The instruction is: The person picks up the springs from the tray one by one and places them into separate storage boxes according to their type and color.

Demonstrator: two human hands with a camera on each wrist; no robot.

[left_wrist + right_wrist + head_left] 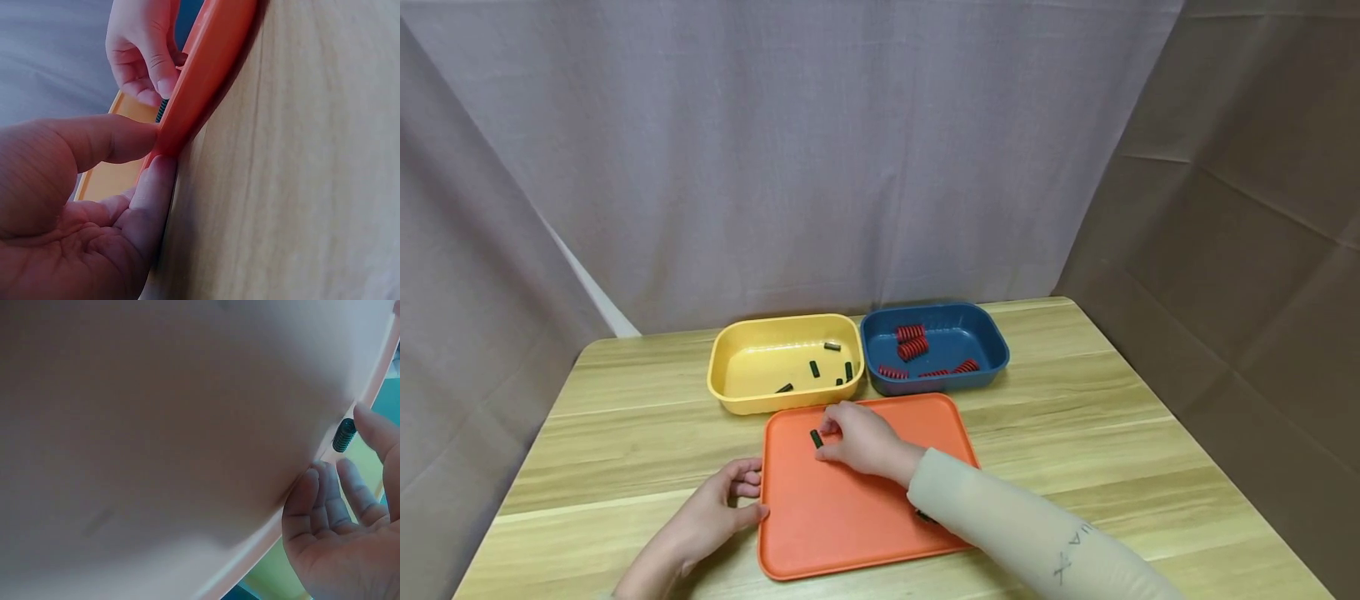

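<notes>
An orange tray [842, 517] lies on the table. My left hand [711, 512] pinches its left rim, thumb on top and a finger against the lower edge in the left wrist view. Over the tray's far left part is my right hand [861, 442], thumb and fingers spread around a small dark green spring [816, 438]. In the right wrist view the spring [344, 435] stands between thumb and index fingertip, with a gap on the index side; whether the thumb touches it I cannot tell. A dark item [925, 517] on the tray is mostly hidden by the right sleeve.
Behind the tray stands a yellow bin [730, 402] holding several dark green springs. To its right, a blue bin [996, 367] contains several red springs [913, 348]. Grey curtains [775, 167] hang behind the wooden table [1075, 433], and brown fabric [1247, 250] hangs on the right.
</notes>
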